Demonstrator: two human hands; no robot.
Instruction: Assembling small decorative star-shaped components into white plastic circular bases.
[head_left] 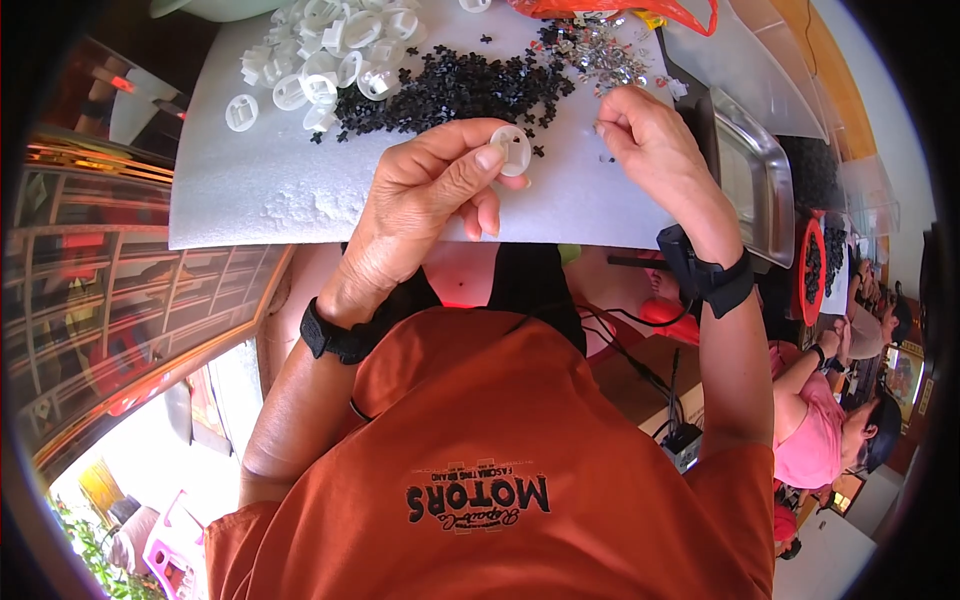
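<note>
Between thumb and fingers of my left hand (430,185) is a round, translucent white plastic part (516,152), held above the near part of the sheet. A small dark spot shows in its middle. My right hand (655,145) is closed in a pinch at the right, just nearer than a pile of small shiny metal pieces (610,58); whatever its fingertips hold is too small to make out. Left of the metal pieces spreads a heap of small black cross-shaped parts (450,92). More white round parts (320,88) are piled at the far left.
The white foam sheet (250,190) covers the table. Beside my right forearm stands a rectangular metal tray (772,190). An orange-red plastic bag (690,15) lies at the far edge. Cables (650,375) hang below the table. Other people sit at the right, one in a pink shirt (815,420).
</note>
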